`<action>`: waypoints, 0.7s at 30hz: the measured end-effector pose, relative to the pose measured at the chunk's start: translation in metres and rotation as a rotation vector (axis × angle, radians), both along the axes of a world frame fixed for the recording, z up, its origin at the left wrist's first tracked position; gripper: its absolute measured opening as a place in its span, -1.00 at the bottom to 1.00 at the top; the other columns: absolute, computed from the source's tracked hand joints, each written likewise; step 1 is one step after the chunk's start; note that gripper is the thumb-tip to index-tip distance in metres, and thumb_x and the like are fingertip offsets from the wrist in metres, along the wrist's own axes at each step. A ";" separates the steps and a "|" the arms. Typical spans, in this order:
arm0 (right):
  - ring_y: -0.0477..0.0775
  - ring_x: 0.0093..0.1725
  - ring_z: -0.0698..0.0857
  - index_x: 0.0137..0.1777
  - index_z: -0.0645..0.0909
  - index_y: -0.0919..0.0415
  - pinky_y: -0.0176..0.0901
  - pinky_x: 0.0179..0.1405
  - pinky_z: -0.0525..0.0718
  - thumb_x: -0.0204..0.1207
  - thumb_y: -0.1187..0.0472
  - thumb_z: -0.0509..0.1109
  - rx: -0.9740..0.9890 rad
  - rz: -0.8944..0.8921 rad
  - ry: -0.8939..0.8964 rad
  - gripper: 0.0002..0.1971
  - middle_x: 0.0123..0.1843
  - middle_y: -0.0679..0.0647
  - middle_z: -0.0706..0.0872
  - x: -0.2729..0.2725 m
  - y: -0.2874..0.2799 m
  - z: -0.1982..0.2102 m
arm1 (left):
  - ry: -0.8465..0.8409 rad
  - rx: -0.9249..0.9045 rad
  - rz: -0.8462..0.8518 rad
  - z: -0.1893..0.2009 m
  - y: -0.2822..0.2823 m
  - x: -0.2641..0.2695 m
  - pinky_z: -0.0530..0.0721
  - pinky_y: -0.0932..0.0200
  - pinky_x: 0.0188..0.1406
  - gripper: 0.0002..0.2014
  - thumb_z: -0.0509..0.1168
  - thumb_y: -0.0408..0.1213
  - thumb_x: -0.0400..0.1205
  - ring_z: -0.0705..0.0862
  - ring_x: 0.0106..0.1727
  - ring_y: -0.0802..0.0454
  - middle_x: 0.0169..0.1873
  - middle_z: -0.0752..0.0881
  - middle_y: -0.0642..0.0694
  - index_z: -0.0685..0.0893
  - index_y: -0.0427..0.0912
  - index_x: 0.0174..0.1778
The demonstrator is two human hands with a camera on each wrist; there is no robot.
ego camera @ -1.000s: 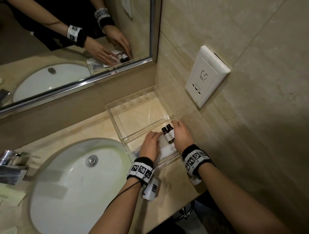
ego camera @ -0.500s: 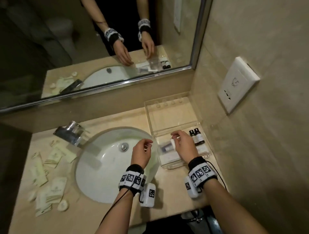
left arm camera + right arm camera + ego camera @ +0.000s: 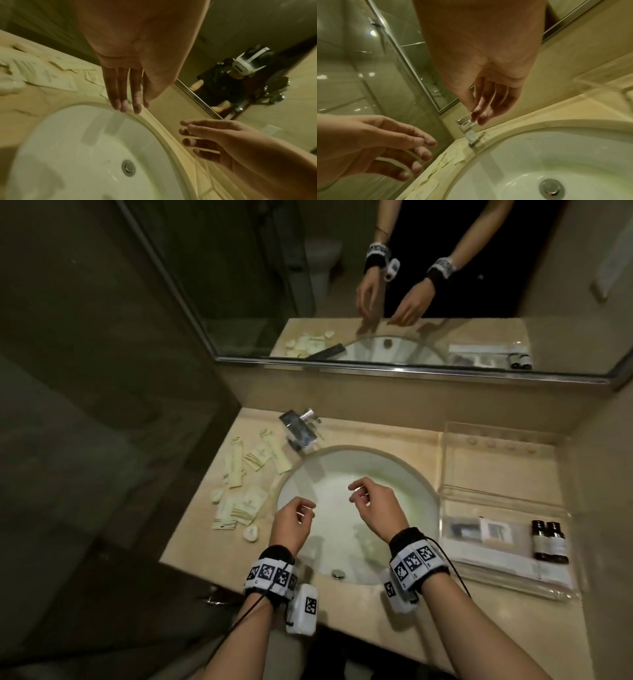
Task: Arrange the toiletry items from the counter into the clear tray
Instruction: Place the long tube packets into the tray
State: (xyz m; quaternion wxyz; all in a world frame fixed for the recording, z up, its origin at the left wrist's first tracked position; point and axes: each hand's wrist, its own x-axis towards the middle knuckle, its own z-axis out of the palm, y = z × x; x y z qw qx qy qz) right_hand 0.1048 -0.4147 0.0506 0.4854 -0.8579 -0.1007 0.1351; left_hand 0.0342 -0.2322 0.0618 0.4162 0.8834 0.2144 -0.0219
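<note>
The clear tray [image 3: 496, 467] stands on the counter right of the sink. Its front part holds two dark bottles [image 3: 548, 542] and flat white packets [image 3: 479, 530]. Several cream sachets [image 3: 246, 484] and small round soaps [image 3: 251, 533] lie loose on the counter left of the basin. My left hand [image 3: 298, 515] and right hand [image 3: 370, 505] both hover over the sink basin [image 3: 342, 467], fingers relaxed, holding nothing. The left hand is nearer the sachets. In the left wrist view its fingers [image 3: 126, 105] point at the basin rim, with the sachets [image 3: 42, 75] beyond.
A chrome faucet [image 3: 299, 429] stands at the back left of the basin, also in the right wrist view as the faucet [image 3: 471, 134]. A mirror [image 3: 376, 285] covers the back wall. A dark glass partition closes the left side. The counter's front edge is just under my wrists.
Both hands have left the tray and moved left over the basin. The right hand no longer touches the items in the tray. My view has swung left to take in the sachets.
</note>
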 end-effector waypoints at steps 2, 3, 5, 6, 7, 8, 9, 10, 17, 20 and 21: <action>-0.11 -0.25 0.68 0.09 0.65 0.11 -0.22 -0.17 0.64 0.59 0.26 0.25 -0.014 0.052 0.016 -0.82 -0.14 -0.01 0.78 0.000 0.026 0.002 | 0.008 -0.005 0.038 0.001 0.024 -0.005 0.58 0.38 -0.27 -0.86 0.28 -0.38 0.60 0.75 -0.15 -0.04 -0.20 0.79 -0.14 0.71 -0.09 -0.05; -0.11 -0.26 0.68 0.10 0.65 0.12 -0.19 -0.16 0.66 0.60 0.26 0.25 -0.021 0.074 0.022 -0.82 -0.14 -0.01 0.78 0.000 0.039 0.002 | 0.015 -0.004 0.054 0.001 0.037 -0.007 0.58 0.38 -0.27 -0.85 0.28 -0.38 0.60 0.74 -0.15 -0.04 -0.19 0.79 -0.13 0.71 -0.10 -0.04; -0.09 -0.25 0.68 0.09 0.66 0.12 -0.15 -0.13 0.69 0.59 0.24 0.27 -0.041 0.103 0.022 -0.83 -0.13 0.00 0.78 0.001 0.065 -0.001 | 0.025 -0.004 0.092 0.000 0.063 -0.009 0.57 0.39 -0.29 -0.85 0.27 -0.37 0.60 0.73 -0.16 -0.03 -0.18 0.78 -0.10 0.72 -0.10 -0.01; -0.08 -0.25 0.69 0.09 0.66 0.12 -0.15 -0.13 0.69 0.59 0.24 0.28 -0.047 0.112 0.024 -0.84 -0.13 0.01 0.78 0.003 0.078 -0.004 | 0.031 -0.007 0.111 -0.002 0.077 -0.009 0.56 0.39 -0.29 -0.85 0.28 -0.37 0.60 0.71 -0.17 0.00 -0.17 0.77 -0.08 0.72 -0.10 -0.01; -0.06 -0.25 0.69 0.09 0.66 0.12 -0.16 -0.14 0.68 0.59 0.24 0.29 -0.056 0.117 0.024 -0.84 -0.13 0.01 0.78 0.005 0.092 -0.007 | 0.037 -0.013 0.129 -0.004 0.092 -0.008 0.57 0.37 -0.28 -0.86 0.28 -0.36 0.61 0.70 -0.18 0.03 -0.16 0.75 -0.07 0.71 -0.10 0.00; -0.05 -0.25 0.69 0.08 0.67 0.12 -0.18 -0.16 0.67 0.58 0.24 0.30 -0.069 0.117 0.020 -0.84 -0.14 0.01 0.78 0.007 0.106 -0.012 | 0.043 -0.019 0.145 -0.008 0.106 -0.007 0.60 0.31 -0.25 -0.86 0.28 -0.35 0.61 0.69 -0.19 0.04 -0.16 0.74 -0.06 0.71 -0.10 0.00; -0.05 -0.25 0.69 0.07 0.67 0.12 -0.21 -0.18 0.64 0.58 0.23 0.31 -0.087 0.111 0.018 -0.85 -0.14 0.00 0.77 0.010 0.121 -0.016 | 0.047 -0.024 0.160 -0.011 0.121 -0.005 0.64 0.25 -0.21 -0.87 0.29 -0.35 0.61 0.68 -0.20 0.04 -0.17 0.73 -0.06 0.71 -0.11 -0.01; -0.05 -0.25 0.69 0.07 0.68 0.13 -0.24 -0.19 0.62 0.57 0.23 0.33 -0.100 0.097 0.023 -0.86 -0.14 -0.01 0.76 0.014 0.135 -0.021 | 0.053 -0.029 0.174 -0.015 0.136 -0.002 0.68 0.18 -0.17 -0.87 0.29 -0.35 0.60 0.69 -0.21 0.02 -0.18 0.73 -0.06 0.71 -0.11 -0.02; 0.04 -0.12 0.72 0.14 0.64 0.16 -0.01 0.01 0.73 0.51 0.16 0.48 -0.180 -0.069 0.075 -0.77 0.01 0.03 0.73 0.056 0.225 -0.056 | 0.097 -0.022 0.189 -0.035 0.234 0.044 0.67 0.15 -0.08 -0.87 0.34 -0.39 0.57 0.70 -0.15 0.00 -0.12 0.74 -0.12 0.71 -0.18 0.00; 0.14 0.07 0.69 0.19 0.60 0.17 0.02 0.13 0.68 0.47 0.14 0.52 -0.243 -0.156 0.063 -0.68 0.16 0.10 0.66 0.074 0.249 -0.069 | 0.120 0.007 0.189 -0.048 0.259 0.069 0.70 0.08 0.05 -0.80 0.42 -0.36 0.53 0.69 -0.06 -0.03 -0.03 0.70 -0.14 0.68 -0.18 0.06; 0.17 0.14 0.66 0.20 0.58 0.18 0.04 0.20 0.65 0.46 0.13 0.54 -0.278 -0.173 0.052 -0.64 0.20 0.12 0.64 0.079 0.255 -0.072 | 0.126 0.020 0.193 -0.053 0.265 0.077 0.70 0.06 0.08 -0.76 0.45 -0.34 0.51 0.69 -0.02 -0.04 0.01 0.68 -0.14 0.66 -0.18 0.08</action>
